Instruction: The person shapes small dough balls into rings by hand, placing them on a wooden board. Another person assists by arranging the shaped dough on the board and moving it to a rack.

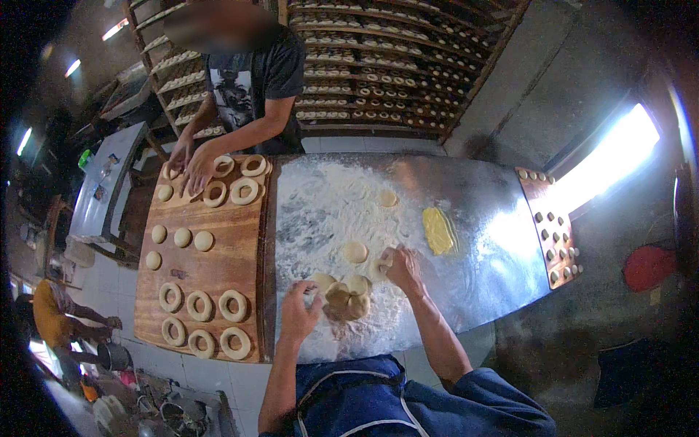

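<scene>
Dough lies on the floured metal tabletop (473, 197) before me. A clump of dough (348, 304) sits nearest my body, with smaller pale pieces against its far side. My left hand (300, 312) is beside this clump, fingers curved and apart, close to a flattened piece (321, 282). To the right, my right hand (405, 269) has its fingers bent in on the edge of a small dough piece (378, 269); the fingertips are partly hidden. Beyond the clump are one round dough ball (355, 253) and another dough ball (388, 198) farther off.
A yellow slab of fat (439, 231) lies right of the flour. At left, a wooden board (171, 273) bears dough rings and balls; a co-worker's hands (195, 169) work at its far end. Shelves (378, 127) of dough stand behind. A small board (540, 207) holds pieces at right.
</scene>
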Tool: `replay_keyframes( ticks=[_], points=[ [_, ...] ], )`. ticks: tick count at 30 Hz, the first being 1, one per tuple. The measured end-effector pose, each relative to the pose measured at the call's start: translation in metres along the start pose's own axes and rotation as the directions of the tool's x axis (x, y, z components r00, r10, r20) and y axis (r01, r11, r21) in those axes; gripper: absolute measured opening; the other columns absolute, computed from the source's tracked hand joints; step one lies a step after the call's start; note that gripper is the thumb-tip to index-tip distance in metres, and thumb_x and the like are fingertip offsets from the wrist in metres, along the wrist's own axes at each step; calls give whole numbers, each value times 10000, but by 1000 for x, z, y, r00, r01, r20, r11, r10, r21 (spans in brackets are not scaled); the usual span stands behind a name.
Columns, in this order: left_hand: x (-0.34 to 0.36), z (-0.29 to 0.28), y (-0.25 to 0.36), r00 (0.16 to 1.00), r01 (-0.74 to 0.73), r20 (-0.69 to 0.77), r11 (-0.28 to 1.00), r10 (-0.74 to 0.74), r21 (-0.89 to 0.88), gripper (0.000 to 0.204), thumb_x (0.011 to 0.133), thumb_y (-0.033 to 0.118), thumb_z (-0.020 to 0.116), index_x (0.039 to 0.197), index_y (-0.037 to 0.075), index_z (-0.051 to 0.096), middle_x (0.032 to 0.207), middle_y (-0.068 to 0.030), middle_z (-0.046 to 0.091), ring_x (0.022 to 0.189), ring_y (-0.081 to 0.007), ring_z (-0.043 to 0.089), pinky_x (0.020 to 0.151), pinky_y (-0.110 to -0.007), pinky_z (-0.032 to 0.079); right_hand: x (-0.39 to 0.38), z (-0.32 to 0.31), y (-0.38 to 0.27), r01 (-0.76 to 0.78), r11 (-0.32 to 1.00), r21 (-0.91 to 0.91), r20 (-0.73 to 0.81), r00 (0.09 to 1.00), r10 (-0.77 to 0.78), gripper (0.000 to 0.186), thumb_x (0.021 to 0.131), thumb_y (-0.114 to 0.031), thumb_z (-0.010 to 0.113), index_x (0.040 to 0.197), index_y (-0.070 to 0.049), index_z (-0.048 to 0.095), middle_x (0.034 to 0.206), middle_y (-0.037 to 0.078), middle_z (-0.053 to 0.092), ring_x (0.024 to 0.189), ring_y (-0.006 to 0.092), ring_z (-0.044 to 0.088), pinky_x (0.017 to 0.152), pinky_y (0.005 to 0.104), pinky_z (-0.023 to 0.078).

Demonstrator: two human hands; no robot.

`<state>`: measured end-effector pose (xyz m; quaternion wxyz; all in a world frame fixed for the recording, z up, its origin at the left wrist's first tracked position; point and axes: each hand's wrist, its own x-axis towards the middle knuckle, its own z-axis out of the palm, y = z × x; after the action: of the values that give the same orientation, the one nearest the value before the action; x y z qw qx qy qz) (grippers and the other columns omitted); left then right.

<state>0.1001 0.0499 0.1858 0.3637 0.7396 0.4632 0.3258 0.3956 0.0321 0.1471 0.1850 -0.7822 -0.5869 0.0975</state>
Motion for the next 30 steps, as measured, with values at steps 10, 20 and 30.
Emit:
replay_keyframes(
  ticks=[10,20,30],
  points=[
    [18,122,44,963,264,180,829,-200,-492,264,898,106,661,1116,-34,614,1032,-145,665,939,-170,650,758,-305,553,-36,-29,4,-238,368,899,253,968,8,388,761,8,723,1063,-29,482,866,79,658,799,109,626,689,251,504],
    [11,135,51,924,347,193,513,-329,-785,298,896,147,684,1124,-18,587,1015,-98,657,951,-146,628,817,-284,528,-54,-60,-7,-182,503,845,279,952,-125,514,758,29,656,1206,-48,415,917,88,634,837,163,635,720,313,522],
    [4,114,53,953,267,267,-24,-144,-963,331,850,82,568,1165,95,468,1049,-97,589,943,-237,618,794,-353,531,-51,57,39,-340,495,799,396,918,-9,370,973,-379,439,1133,-62,547,905,69,632,754,162,576,679,308,450]
  ],
)
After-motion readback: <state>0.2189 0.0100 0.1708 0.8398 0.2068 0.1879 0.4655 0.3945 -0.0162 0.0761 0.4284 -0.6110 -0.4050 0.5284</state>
